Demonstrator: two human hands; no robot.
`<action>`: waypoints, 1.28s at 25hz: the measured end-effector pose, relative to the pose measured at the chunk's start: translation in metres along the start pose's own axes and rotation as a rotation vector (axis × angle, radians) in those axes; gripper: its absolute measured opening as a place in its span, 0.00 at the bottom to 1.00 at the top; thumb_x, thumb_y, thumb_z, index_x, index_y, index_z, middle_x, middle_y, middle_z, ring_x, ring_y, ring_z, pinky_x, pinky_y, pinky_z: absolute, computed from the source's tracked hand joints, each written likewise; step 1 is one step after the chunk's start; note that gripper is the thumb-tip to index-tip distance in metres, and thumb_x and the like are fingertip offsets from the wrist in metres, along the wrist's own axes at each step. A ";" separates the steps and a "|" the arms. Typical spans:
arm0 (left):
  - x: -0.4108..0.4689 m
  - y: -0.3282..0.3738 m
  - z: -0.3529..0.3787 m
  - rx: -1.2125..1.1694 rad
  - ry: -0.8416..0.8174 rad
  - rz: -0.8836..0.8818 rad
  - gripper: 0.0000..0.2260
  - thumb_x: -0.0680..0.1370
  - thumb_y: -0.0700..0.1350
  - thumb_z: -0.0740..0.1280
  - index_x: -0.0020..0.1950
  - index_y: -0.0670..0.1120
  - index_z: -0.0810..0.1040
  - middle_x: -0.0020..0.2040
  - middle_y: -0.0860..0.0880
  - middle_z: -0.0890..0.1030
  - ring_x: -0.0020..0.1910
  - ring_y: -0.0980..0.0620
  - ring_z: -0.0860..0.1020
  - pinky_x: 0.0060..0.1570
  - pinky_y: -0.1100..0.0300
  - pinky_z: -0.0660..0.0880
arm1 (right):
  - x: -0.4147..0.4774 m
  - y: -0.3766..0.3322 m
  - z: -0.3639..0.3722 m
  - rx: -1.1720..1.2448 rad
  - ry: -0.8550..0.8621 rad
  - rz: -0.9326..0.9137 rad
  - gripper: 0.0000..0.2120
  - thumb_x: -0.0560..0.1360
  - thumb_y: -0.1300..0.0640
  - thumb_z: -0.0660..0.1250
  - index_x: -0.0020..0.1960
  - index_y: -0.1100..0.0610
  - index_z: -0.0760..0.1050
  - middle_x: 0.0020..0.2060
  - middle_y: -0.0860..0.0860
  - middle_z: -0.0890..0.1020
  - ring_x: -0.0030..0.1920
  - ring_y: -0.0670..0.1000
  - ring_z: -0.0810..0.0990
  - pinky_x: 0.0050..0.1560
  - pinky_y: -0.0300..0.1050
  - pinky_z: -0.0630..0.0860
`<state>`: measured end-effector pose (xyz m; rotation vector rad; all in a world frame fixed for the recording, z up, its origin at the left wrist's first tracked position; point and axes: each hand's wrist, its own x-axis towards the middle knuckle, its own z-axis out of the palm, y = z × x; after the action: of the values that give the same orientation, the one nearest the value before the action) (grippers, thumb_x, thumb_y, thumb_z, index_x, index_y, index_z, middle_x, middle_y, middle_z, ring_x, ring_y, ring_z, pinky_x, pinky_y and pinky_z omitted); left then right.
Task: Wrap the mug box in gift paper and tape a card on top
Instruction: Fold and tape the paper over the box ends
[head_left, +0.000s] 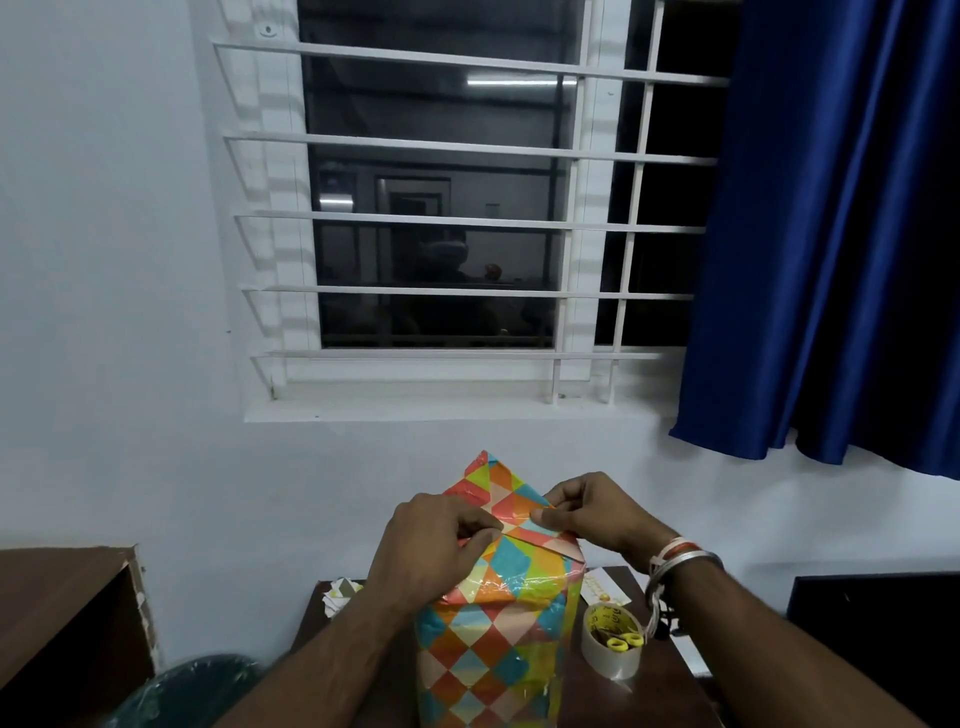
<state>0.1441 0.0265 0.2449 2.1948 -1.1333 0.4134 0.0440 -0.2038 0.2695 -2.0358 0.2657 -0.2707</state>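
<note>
The mug box (493, 639) stands upright on a small dark table (602, 696), covered in gift paper with a diamond pattern of orange, teal, yellow and pink. Its top flaps are folded over, and a pointed flap (485, 467) sticks up at the far side. My left hand (431, 551) grips the top left edge, thumb pressing the folded flap. My right hand (587, 512) pinches the fold at the top right corner. A pale card (605, 590) lies on the table behind the box, partly hidden.
A clear tape roll (610, 647) stands right of the box with yellow-handled scissors (623, 642) inside it. Crumpled paper scraps (340, 595) lie at the table's back left. A brown cabinet (62, 623) stands left, a dark object (872, 639) right, and a barred window and blue curtain behind.
</note>
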 end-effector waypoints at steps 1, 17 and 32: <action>0.000 0.000 0.000 -0.002 0.003 -0.003 0.11 0.79 0.61 0.69 0.58 0.61 0.86 0.54 0.64 0.85 0.50 0.61 0.82 0.55 0.67 0.78 | 0.003 -0.003 -0.001 -0.052 -0.003 -0.007 0.08 0.74 0.58 0.78 0.47 0.63 0.86 0.45 0.61 0.88 0.45 0.58 0.86 0.53 0.54 0.83; 0.004 -0.001 0.002 -0.023 -0.024 -0.032 0.12 0.79 0.61 0.69 0.59 0.61 0.85 0.56 0.63 0.85 0.51 0.61 0.82 0.57 0.66 0.78 | 0.023 -0.045 0.017 -0.266 0.037 -0.219 0.04 0.76 0.55 0.76 0.47 0.55 0.87 0.41 0.49 0.88 0.42 0.49 0.88 0.51 0.52 0.85; 0.005 0.001 0.001 -0.016 -0.034 -0.029 0.13 0.80 0.61 0.67 0.61 0.60 0.85 0.58 0.62 0.85 0.54 0.57 0.82 0.59 0.64 0.78 | 0.032 -0.075 0.016 -0.318 0.036 -0.280 0.03 0.77 0.59 0.74 0.50 0.56 0.87 0.45 0.49 0.88 0.45 0.48 0.87 0.51 0.49 0.85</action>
<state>0.1465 0.0227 0.2470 2.2091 -1.1171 0.3546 0.0849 -0.1660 0.3318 -2.3865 0.0453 -0.4624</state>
